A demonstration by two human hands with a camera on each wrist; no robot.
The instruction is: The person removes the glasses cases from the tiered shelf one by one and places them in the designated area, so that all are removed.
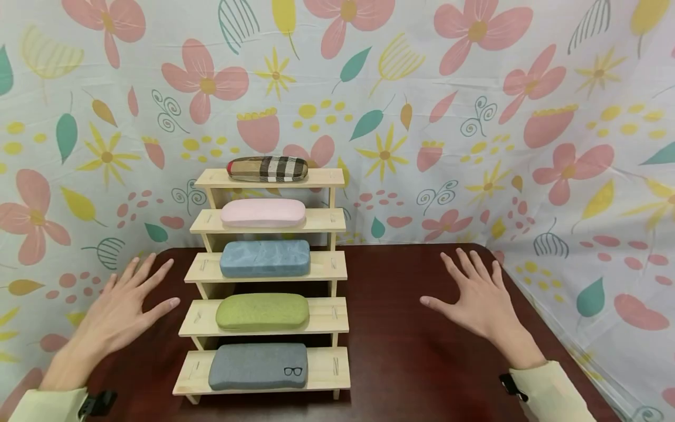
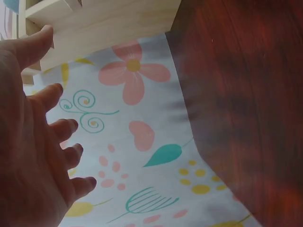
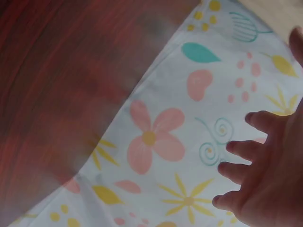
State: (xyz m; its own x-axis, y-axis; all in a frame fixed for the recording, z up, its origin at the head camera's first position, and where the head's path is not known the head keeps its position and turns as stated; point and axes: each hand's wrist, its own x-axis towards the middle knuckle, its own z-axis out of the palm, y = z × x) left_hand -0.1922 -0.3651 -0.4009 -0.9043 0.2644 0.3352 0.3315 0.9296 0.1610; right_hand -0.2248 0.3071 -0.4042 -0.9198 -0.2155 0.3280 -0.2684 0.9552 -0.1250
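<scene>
My left hand [image 1: 120,310] is spread with nothing in it, just left of a stepped wooden rack [image 1: 205,267]. On the right side of the table, my right hand [image 1: 477,296] is spread too and holds nothing. Each tier of the rack bears one glasses case. From the top down come a plaid case [image 1: 267,169], a pink case [image 1: 263,212], a marbled blue case [image 1: 265,258], a green case [image 1: 262,310] and a grey case [image 1: 258,366] with a small glasses print. In the left wrist view, the rack's side [image 2: 118,21] shows beyond the thumb.
The dark red-brown table [image 1: 392,328] carries the rack left of its middle. A flower-printed cloth [image 1: 422,117] hangs behind the table and along both sides. Black wrist straps [image 1: 99,404] show at the cuffs of the pale sleeves.
</scene>
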